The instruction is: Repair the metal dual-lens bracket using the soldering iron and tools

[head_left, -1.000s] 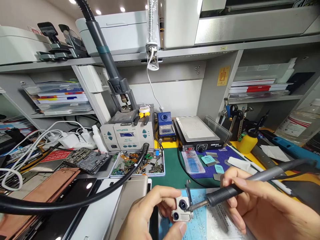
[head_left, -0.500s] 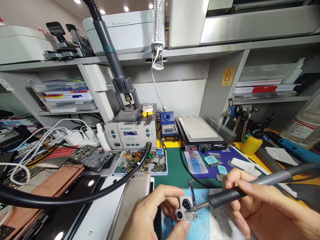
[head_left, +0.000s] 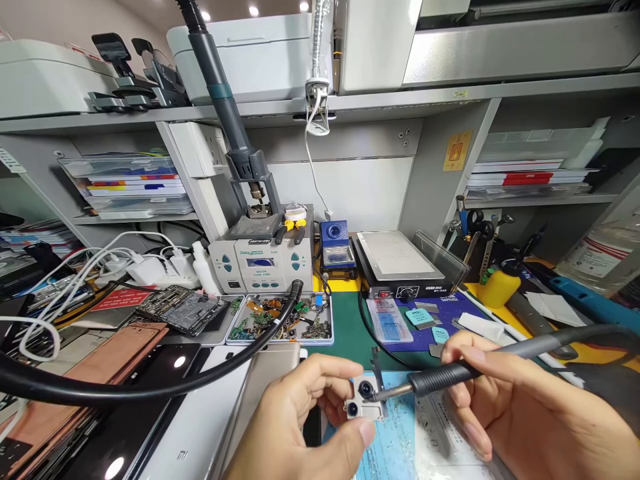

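My left hand (head_left: 295,417) pinches a small silver phone camera module (head_left: 364,399) with two dark lenses, thumb below and fingers behind it. My right hand (head_left: 520,413) grips a soldering iron (head_left: 450,375) by its black ribbed handle, like a pen. The iron's metal tip touches the right edge of the module. A thin flex strip stands up from the module's top. Both hands hover low over a light blue mat (head_left: 395,447) at the bench's near edge.
A grey soldering station (head_left: 260,261) with a hot-air wand stands behind, beside a blue tip cleaner (head_left: 336,248) and a black heating plate (head_left: 400,263). A tray of small parts (head_left: 280,321), phones (head_left: 210,413) and a black hose (head_left: 150,393) lie left. A yellow bottle (head_left: 497,283) stands right.
Both hands and the camera module have stayed together, shifting slightly up in the view. The iron's tip remains at the module's right edge.
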### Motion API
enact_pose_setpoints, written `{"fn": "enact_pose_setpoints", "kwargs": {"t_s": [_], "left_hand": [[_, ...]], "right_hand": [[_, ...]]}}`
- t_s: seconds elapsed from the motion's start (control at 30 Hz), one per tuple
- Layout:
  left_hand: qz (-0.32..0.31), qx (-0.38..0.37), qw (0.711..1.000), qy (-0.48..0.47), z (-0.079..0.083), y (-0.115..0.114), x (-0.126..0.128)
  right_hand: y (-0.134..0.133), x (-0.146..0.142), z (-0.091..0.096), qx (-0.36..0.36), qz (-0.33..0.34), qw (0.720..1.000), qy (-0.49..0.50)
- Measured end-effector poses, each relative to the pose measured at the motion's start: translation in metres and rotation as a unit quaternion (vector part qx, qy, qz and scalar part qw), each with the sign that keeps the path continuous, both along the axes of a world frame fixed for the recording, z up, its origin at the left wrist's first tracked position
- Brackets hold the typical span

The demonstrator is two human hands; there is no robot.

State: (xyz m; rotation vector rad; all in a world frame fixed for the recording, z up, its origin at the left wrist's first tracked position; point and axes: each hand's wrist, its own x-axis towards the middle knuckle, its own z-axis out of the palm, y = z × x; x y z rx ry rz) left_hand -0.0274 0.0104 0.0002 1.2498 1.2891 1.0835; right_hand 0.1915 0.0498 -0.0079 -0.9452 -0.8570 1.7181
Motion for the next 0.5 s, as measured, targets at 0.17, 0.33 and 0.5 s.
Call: {"fn": "enact_pose_setpoints", "kwargs": {"t_s": [0.17, 0.33, 0.5], "left_hand": [[-0.036, -0.024, 0.998, -0.049, 0.003, 0.000, -0.005], [-0.078, -0.041, 0.993, -0.073, -0.001, 0.002, -0.011], [-0.071, -0.049, 0.994, -0.062, 0.004, 0.001, -0.014]], "right_hand": [[0.001, -0.003, 0.008, 0.029, -0.024, 0.999, -0.026], [0.004, -0.005, 0.013, 0.040, -0.020, 0.998, -0.047], [0.002, -0.009, 0.015, 0.039, -0.007, 0.997, -0.063]]}}
